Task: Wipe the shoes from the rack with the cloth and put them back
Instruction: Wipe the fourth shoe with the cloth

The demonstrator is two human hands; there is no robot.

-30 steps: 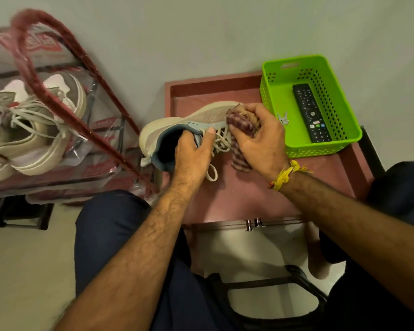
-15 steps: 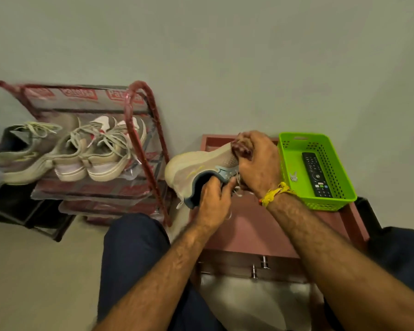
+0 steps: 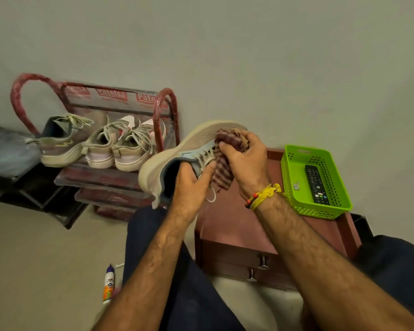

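Note:
A beige sneaker with a blue-grey collar and pale laces lies on its side in the air, over the left edge of a low reddish table. My left hand grips it at the collar, thumb by the laces. My right hand holds a bunched maroon checked cloth against the shoe's toe end and laces. To the left stands the red shoe rack, its top shelf carrying three other sneakers.
A green plastic basket with a black remote sits on the table's right side. A small glue bottle lies on the floor by my left leg. A dark low stand is left of the rack. A grey wall lies behind.
The view has tilted up and back, bringing the whole rack into sight. The shoe has risen and tipped more onto its side. My right hand has shifted the cloth along the toe and laces.

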